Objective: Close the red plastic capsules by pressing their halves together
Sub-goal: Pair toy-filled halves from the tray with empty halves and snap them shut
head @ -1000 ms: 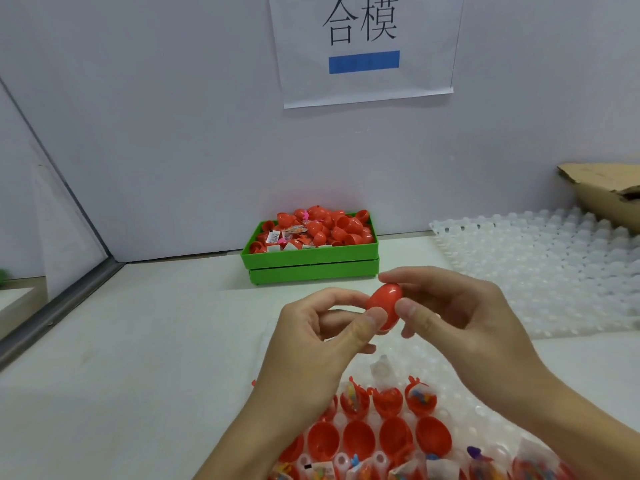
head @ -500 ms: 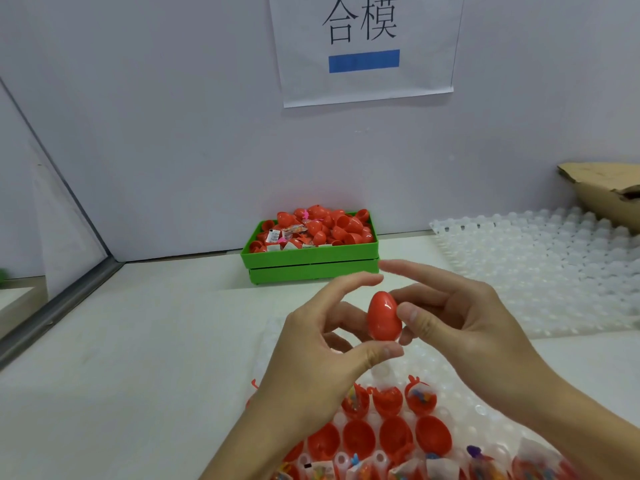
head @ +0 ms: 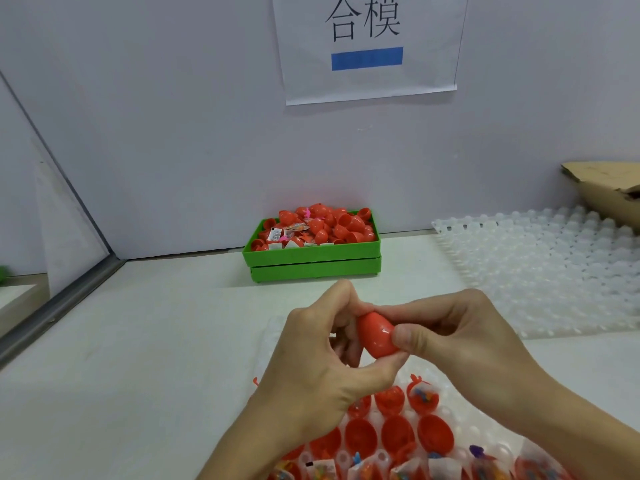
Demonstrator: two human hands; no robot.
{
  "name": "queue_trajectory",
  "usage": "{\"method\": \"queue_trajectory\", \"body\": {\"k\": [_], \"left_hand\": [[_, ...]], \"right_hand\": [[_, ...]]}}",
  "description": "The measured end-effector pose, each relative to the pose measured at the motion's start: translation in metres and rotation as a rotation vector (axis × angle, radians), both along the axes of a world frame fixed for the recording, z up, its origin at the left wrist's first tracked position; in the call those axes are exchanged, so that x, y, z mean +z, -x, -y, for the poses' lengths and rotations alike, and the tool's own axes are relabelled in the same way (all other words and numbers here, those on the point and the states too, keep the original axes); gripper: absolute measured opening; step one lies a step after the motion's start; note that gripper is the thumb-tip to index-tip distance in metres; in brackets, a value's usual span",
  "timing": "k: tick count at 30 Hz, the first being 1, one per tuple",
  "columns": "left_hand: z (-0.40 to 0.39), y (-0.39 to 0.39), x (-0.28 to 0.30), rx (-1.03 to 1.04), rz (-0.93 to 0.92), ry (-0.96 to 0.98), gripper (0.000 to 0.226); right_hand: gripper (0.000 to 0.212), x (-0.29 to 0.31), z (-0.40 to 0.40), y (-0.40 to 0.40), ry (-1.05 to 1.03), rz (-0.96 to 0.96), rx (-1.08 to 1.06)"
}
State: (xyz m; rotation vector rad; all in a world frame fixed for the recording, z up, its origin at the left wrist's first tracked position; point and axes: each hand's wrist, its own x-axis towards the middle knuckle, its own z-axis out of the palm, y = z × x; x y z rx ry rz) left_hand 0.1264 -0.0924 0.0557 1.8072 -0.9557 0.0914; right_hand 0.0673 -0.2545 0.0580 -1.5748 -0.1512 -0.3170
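A red egg-shaped capsule is held above the table between both hands, its halves joined. My left hand grips it with the forefinger curled over its top and the thumb under its lower end. My right hand pinches its right side between thumb and fingers. Below the hands, a clear plastic tray holds open red capsule halves, some with small toys and packets in them.
A green bin heaped with red capsules stands at the back wall. A second clear dimpled tray lies at the right, with a cardboard box behind it. A paper sign hangs on the wall.
The capsule has tilted from upright and come lower and nearer to me. My left forefinger, stretched out before, now curls over its top, and both hands have tightened round it.
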Motion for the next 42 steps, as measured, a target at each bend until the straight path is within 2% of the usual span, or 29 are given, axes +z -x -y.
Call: {"method": "queue_trajectory", "body": {"k": [8, 14, 16, 19, 23, 25, 27, 29, 30, 35, 39, 42], "left_hand": [[0.002, -0.004, -0.004, 0.062, -0.018, 0.031, 0.035], [0.001, -0.006, -0.005, 0.166, 0.140, -0.069, 0.038], [0.001, -0.006, -0.004, 0.191, 0.162, -0.070, 0.045], [0.002, -0.007, -0.004, 0.152, 0.096, -0.015, 0.048], [0.003, -0.006, -0.006, 0.087, 0.020, 0.031, 0.047], [0.003, -0.007, -0.008, 0.114, 0.052, 0.002, 0.047], [0.002, -0.008, -0.008, 0.145, 0.108, -0.056, 0.047], [0.002, -0.007, -0.007, 0.144, 0.137, -0.104, 0.050], [0.002, -0.007, -0.006, 0.141, 0.143, -0.105, 0.053], [0.001, -0.006, -0.003, 0.111, 0.043, 0.063, 0.045], [0.000, -0.004, 0.000, 0.085, 0.040, 0.083, 0.043], [0.000, -0.005, 0.001, 0.097, 0.082, 0.043, 0.044]], "right_hand": [[0.024, -0.001, -0.003, -0.002, -0.072, -0.038, -0.021], [0.024, -0.007, -0.003, -0.003, 0.000, -0.120, -0.019], [0.024, -0.008, -0.003, -0.004, -0.119, -0.166, 0.018], [0.031, -0.007, -0.001, -0.006, -0.353, -0.258, 0.130], [0.036, -0.008, 0.001, -0.007, -0.427, -0.333, 0.185], [0.037, -0.008, 0.001, -0.007, -0.375, -0.325, 0.129], [0.038, -0.009, 0.001, -0.007, -0.223, -0.285, 0.042], [0.029, -0.009, 0.001, -0.006, -0.085, -0.250, -0.010], [0.023, -0.011, 0.001, -0.007, -0.082, -0.247, -0.013], [0.033, -0.009, 0.005, -0.008, -0.499, -0.364, 0.195], [0.041, -0.005, 0.004, -0.007, -0.617, -0.391, 0.295], [0.037, -0.005, 0.005, -0.007, -0.621, -0.393, 0.311]]}}
